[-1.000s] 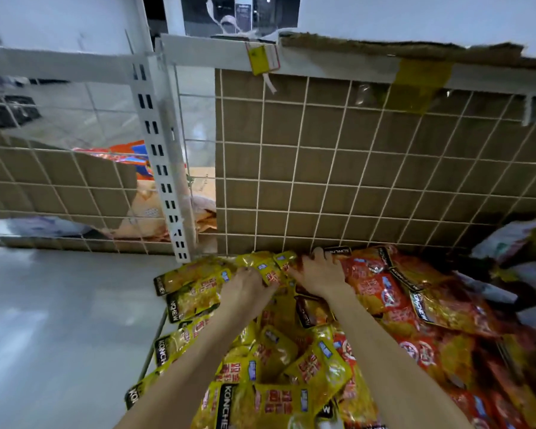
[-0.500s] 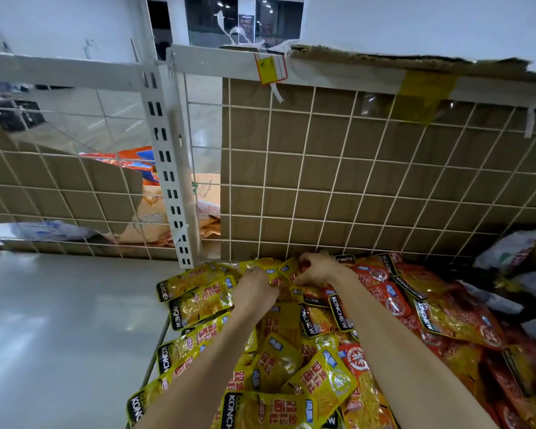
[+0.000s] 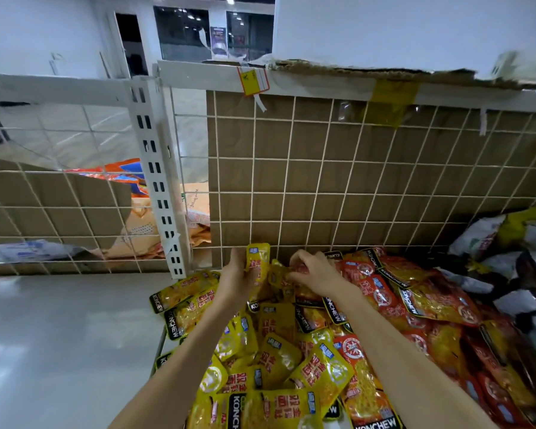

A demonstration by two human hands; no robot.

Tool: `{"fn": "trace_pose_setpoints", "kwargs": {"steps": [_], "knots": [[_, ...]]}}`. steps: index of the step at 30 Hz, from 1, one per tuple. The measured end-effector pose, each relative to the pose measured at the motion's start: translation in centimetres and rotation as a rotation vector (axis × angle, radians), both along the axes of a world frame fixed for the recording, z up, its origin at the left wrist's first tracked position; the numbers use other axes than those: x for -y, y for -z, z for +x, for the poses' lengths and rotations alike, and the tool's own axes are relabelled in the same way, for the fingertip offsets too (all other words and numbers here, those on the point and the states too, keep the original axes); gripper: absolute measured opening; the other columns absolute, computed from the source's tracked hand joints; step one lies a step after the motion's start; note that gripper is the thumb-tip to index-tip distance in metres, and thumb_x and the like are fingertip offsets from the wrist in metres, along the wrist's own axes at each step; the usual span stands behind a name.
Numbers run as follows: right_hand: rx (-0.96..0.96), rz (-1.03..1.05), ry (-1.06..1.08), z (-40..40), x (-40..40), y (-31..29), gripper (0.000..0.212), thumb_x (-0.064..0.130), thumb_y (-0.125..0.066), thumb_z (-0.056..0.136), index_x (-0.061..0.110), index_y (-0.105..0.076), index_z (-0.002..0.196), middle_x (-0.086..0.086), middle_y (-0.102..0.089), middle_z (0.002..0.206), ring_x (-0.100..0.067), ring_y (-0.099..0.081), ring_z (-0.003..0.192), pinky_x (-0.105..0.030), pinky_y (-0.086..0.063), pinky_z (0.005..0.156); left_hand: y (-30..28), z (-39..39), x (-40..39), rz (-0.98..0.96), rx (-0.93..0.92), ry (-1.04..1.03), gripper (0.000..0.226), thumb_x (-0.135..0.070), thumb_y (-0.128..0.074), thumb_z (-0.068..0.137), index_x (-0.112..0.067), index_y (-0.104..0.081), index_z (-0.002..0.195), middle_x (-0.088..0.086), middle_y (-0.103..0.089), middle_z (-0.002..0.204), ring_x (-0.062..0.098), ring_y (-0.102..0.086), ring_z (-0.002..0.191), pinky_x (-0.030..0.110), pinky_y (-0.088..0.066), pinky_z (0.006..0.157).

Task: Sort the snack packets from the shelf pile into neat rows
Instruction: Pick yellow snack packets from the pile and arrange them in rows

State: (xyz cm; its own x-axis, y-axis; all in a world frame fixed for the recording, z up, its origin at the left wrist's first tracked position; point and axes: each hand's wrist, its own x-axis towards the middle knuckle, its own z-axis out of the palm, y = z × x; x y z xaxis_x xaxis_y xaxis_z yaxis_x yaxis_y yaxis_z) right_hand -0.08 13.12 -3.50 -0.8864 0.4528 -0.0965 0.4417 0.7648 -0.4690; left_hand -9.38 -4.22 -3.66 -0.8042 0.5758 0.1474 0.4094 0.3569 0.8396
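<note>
A loose pile of snack packets covers the shelf: yellow packets (image 3: 279,360) on the left and middle, red packets (image 3: 393,292) on the right. My left hand (image 3: 234,280) grips a yellow packet (image 3: 257,261) and holds it upright near the wire back panel. My right hand (image 3: 314,274) has its fingers curled on another yellow packet (image 3: 276,275) at the back of the pile, just right of the left hand. Both forearms reach in from the bottom of the view.
A white wire grid backed with cardboard (image 3: 353,181) closes the shelf's rear. A slotted white upright (image 3: 158,181) stands at the left edge of the pile. Grey floor (image 3: 59,351) lies to the left. Dark and white bags (image 3: 508,274) are heaped at far right.
My left hand has lifted a yellow packet up out of the pile and stood it on end. My right hand has stayed at the back, working at the packets there.
</note>
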Motion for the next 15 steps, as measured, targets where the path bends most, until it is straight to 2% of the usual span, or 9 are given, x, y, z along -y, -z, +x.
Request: {"fn": "trace_pose_setpoints", "kwargs": {"steps": [2, 4, 6, 7, 9, 11, 13, 15], "knots": [[0.033, -0.074, 0.020, -0.5, 0.1, 0.8, 0.040, 0.035, -0.057, 0.088, 0.034, -0.046, 0.127, -0.012, -0.043, 0.125, -0.033, -0.038, 0.122, -0.042, -0.031, 0.107, 0.6, -0.1, 0.3, 0.075, 0.086, -0.018, 0.023, -0.007, -0.060, 0.089, -0.002, -0.045, 0.107, 0.008, -0.060, 0.092, 0.023, -0.057, 0.084, 0.039, -0.046, 0.068], [0.142, -0.062, -0.017, -1.5, 0.2, 1.1, 0.059, 0.028, -0.058, 0.087, 0.029, -0.036, 0.142, -0.016, -0.042, 0.136, -0.035, -0.030, 0.129, -0.039, -0.028, 0.108, 1.2, -0.2, 0.6, 0.108, 0.188, -0.047, 0.022, -0.007, -0.062, 0.088, -0.003, -0.047, 0.103, 0.014, -0.063, 0.092, 0.030, -0.061, 0.084, 0.047, -0.051, 0.073], [0.227, -0.059, -0.042, -2.5, 0.2, 0.7, 0.068, 0.026, -0.062, 0.085, 0.026, -0.031, 0.146, -0.012, -0.042, 0.143, -0.035, -0.027, 0.132, -0.037, -0.026, 0.108, 1.4, -0.4, 0.7, 0.117, 0.255, -0.068, 0.021, -0.008, -0.062, 0.087, -0.006, -0.047, 0.101, 0.016, -0.064, 0.092, 0.032, -0.063, 0.082, 0.044, -0.052, 0.071], [0.262, -0.039, -0.063, -2.9, 0.1, 0.3, 0.067, 0.026, -0.064, 0.084, 0.025, -0.035, 0.144, -0.012, -0.044, 0.141, -0.034, -0.029, 0.132, -0.037, -0.028, 0.107, 1.3, -0.3, 0.9, 0.136, 0.277, -0.068, 0.021, -0.007, -0.062, 0.087, -0.008, -0.047, 0.101, 0.016, -0.064, 0.092, 0.032, -0.063, 0.081, 0.043, -0.052, 0.071], [0.303, 0.014, -0.122, -3.4, -0.2, -0.6, 0.055, 0.024, -0.069, 0.082, 0.019, -0.052, 0.133, -0.012, -0.055, 0.129, -0.030, -0.040, 0.123, -0.035, -0.036, 0.103, 1.3, -0.1, 1.2, 0.186, 0.339, -0.052, 0.022, -0.007, -0.061, 0.088, -0.014, -0.047, 0.104, 0.016, -0.066, 0.096, 0.031, -0.064, 0.085, 0.046, -0.053, 0.075], [0.275, 0.038, -0.153, -3.6, -0.2, -0.9, 0.039, 0.023, -0.076, 0.076, 0.013, -0.064, 0.113, -0.010, -0.064, 0.110, -0.024, -0.054, 0.107, -0.031, -0.046, 0.089, 1.0, 0.1, 1.9, 0.220, 0.380, -0.045, 0.023, -0.005, -0.060, 0.090, -0.015, -0.048, 0.107, 0.012, -0.066, 0.097, 0.024, -0.064, 0.082, 0.038, -0.053, 0.072], [0.198, 0.054, -0.156, -3.5, -0.2, -1.2, 0.027, 0.024, -0.079, 0.072, 0.016, -0.065, 0.094, -0.005, -0.063, 0.092, -0.019, -0.057, 0.088, -0.028, -0.044, 0.072, 0.9, 0.1, 2.5, 0.250, 0.393, -0.049, 0.024, -0.007, -0.059, 0.090, -0.017, -0.049, 0.110, 0.008, -0.066, 0.098, 0.017, -0.063, 0.080, 0.030, -0.051, 0.068], [0.093, 0.054, -0.145, -3.1, -0.4, -1.6, 0.022, 0.024, -0.078, 0.072, 0.020, -0.060, 0.083, 0.001, -0.060, 0.082, -0.016, -0.056, 0.080, -0.028, -0.043, 0.067, 0.5, -0.1, 3.1, 0.289, 0.396, -0.059, 0.025, -0.009, -0.061, 0.090, -0.019, -0.050, 0.111, 0.003, -0.064, 0.097, 0.013, -0.062, 0.083, 0.029, -0.050, 0.072]]}}
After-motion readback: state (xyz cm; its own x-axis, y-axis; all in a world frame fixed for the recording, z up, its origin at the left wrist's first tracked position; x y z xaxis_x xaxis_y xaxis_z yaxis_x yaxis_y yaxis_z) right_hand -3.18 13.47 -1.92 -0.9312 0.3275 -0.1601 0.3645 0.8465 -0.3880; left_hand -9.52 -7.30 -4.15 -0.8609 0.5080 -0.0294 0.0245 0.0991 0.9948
